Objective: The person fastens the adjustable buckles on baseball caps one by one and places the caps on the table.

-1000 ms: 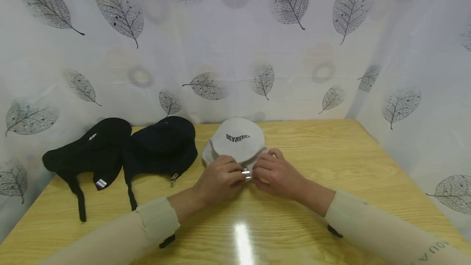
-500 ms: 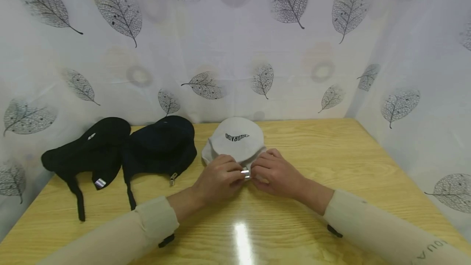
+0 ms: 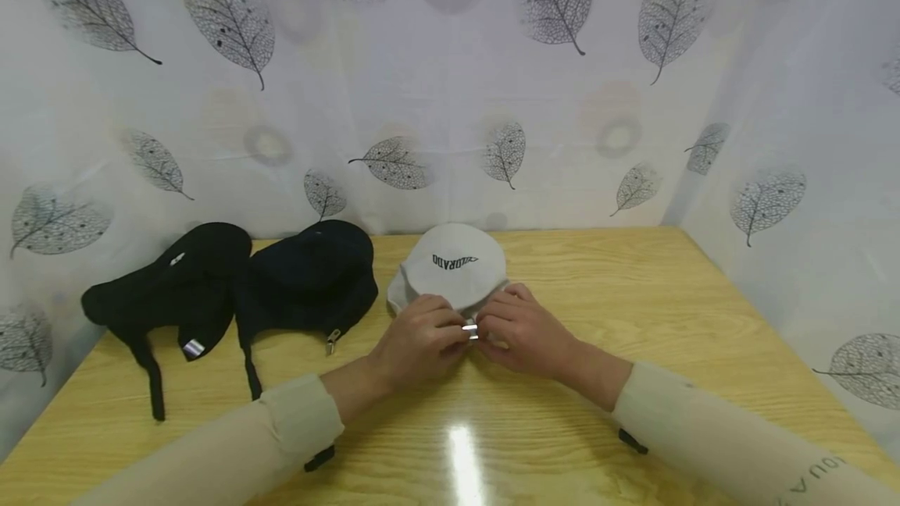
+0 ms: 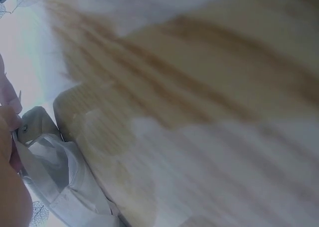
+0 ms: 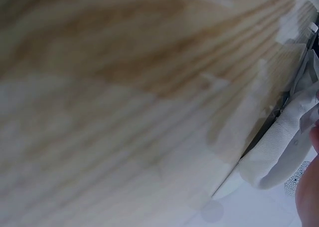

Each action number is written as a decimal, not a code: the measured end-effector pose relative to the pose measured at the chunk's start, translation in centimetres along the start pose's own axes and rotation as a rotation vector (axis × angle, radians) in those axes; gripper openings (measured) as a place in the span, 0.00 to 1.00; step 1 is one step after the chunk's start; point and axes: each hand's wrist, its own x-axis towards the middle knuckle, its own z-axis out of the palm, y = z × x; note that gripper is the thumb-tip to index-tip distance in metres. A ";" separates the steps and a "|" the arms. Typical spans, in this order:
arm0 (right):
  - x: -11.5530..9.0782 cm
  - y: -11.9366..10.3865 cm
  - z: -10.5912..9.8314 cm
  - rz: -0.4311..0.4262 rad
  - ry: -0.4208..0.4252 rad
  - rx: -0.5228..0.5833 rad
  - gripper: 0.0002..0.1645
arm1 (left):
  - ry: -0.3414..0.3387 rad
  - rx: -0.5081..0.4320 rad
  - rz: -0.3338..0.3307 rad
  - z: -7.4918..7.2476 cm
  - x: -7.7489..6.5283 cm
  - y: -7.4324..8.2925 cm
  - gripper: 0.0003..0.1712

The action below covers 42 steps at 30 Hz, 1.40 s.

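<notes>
While left hand (image 3: 422,338) and right hand (image 3: 523,334) pinch the off-white, rounded fabric cap (image 3: 455,265) at its shiny metal buckle (image 3: 470,331), I see it extending just beyond their fingers, lettered end pointing away, long axis running outward.

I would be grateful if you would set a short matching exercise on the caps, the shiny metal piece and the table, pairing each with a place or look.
1. shiny metal piece
2. white-marked cap
3. lettered cap
4. table

A. rightmost of three caps
B. yellowish, wood-grained
C. between the left hand and right hand
D. leftmost of three caps

Pairs: 1-C, 2-D, 3-A, 4-B.
</notes>
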 end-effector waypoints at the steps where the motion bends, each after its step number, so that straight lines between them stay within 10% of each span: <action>1: 0.0 0.0 0.0 -0.003 0.000 -0.006 0.13 | -0.001 0.001 0.000 0.0 0.0 0.0 0.04; 42: -0.6 0.4 -0.3 -0.035 0.017 -0.045 0.10 | -0.024 0.001 -0.014 -0.1 0.0 0.0 0.06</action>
